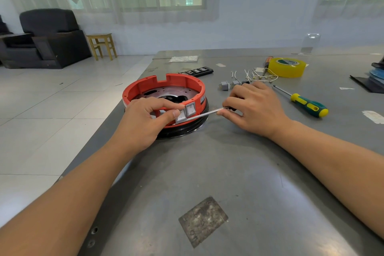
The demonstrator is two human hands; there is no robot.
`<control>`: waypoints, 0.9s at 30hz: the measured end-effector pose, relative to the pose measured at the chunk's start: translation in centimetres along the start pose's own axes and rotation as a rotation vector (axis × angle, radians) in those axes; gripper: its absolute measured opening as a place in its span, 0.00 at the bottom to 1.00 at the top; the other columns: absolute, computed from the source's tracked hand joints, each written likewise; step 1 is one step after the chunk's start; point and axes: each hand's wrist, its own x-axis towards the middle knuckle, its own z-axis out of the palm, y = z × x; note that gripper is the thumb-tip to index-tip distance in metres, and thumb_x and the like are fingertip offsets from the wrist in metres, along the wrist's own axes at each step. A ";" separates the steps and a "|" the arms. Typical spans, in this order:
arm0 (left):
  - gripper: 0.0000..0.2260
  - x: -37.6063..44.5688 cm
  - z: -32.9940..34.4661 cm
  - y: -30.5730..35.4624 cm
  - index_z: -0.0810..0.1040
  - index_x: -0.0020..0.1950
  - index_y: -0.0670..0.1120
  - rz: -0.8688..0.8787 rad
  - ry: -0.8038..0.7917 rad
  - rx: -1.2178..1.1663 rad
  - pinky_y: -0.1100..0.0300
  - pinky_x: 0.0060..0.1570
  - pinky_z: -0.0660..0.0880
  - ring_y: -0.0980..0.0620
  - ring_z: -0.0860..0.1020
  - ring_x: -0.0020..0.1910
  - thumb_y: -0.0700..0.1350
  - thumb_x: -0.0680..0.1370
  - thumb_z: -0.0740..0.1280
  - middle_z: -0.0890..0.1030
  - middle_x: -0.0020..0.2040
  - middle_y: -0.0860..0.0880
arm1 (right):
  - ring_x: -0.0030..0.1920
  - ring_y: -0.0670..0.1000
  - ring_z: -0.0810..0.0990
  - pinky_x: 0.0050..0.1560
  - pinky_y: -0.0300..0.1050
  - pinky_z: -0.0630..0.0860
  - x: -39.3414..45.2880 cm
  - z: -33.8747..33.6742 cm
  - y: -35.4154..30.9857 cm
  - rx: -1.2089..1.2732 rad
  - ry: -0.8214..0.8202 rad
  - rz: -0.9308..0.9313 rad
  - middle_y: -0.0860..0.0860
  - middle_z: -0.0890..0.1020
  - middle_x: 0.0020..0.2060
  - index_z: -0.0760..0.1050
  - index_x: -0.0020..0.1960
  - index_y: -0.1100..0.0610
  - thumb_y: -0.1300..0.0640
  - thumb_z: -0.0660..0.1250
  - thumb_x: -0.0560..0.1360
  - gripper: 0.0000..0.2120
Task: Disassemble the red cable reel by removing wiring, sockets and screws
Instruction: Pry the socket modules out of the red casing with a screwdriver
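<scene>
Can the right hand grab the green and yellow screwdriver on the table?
Probably yes, but not right now. The green and yellow screwdriver lies in the open just beside the right hand, with nothing between them. That hand is gripping another screwdriver, so it must let go first.

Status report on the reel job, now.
Left hand grips red plastic reel housing, thumb on grey rocker switch. Right hand holds slim metal screwdriver, tip under that switch. Second switch still seated. Nothing obstructing.
</scene>
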 end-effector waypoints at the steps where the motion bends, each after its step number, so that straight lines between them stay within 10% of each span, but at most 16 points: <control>1: 0.11 0.0 0.0 0.0 0.83 0.53 0.69 0.004 0.002 0.000 0.80 0.46 0.70 0.73 0.75 0.55 0.49 0.80 0.74 0.77 0.46 0.82 | 0.39 0.55 0.78 0.43 0.50 0.70 0.0 0.0 -0.1 0.003 -0.006 0.004 0.50 0.80 0.41 0.83 0.45 0.50 0.38 0.63 0.82 0.19; 10: 0.12 0.0 0.1 -0.6 0.82 0.52 0.71 0.009 0.019 0.019 0.71 0.51 0.73 0.70 0.77 0.57 0.50 0.80 0.73 0.79 0.47 0.80 | 0.37 0.54 0.76 0.41 0.48 0.69 -1.2 -0.8 1.5 0.039 -0.068 0.057 0.49 0.78 0.39 0.83 0.45 0.50 0.38 0.63 0.81 0.19; 15: 0.10 0.0 0.2 -0.6 0.82 0.54 0.71 -0.035 0.017 0.011 0.40 0.69 0.74 0.51 0.76 0.66 0.52 0.80 0.73 0.81 0.56 0.69 | 0.38 0.54 0.78 0.41 0.49 0.71 -2.5 -2.2 2.9 0.064 -0.125 0.095 0.49 0.79 0.41 0.83 0.50 0.51 0.37 0.60 0.81 0.21; 27: 0.12 -0.1 0.1 -0.3 0.80 0.53 0.73 -0.048 0.023 0.037 0.40 0.71 0.71 0.55 0.73 0.65 0.53 0.80 0.72 0.77 0.54 0.75 | 0.40 0.49 0.77 0.41 0.46 0.74 -1.6 -3.6 -3.2 0.314 -0.306 0.096 0.44 0.79 0.39 0.74 0.47 0.49 0.30 0.59 0.76 0.22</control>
